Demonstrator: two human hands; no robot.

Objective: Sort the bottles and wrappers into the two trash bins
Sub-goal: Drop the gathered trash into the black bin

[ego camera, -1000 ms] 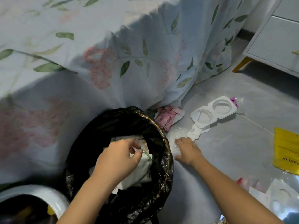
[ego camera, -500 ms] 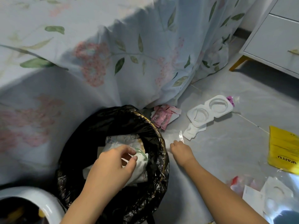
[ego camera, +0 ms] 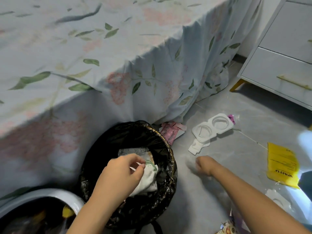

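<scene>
Hovering over the black-lined bin [ego camera: 167, 149], the left hand [ego camera: 121, 173] pinches a thin white scrap; the blurred right hand [ego camera: 203, 166] has an unreadable grip.

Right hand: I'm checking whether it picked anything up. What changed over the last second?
The right hand pulled back from the clear wrapper on the floor toward the black bin, now blurred; whether it holds the wrapper cannot be told. The left hand stayed over the bin, pinching something white. The white tray, pink wrappers and yellow bag did not move.
</scene>
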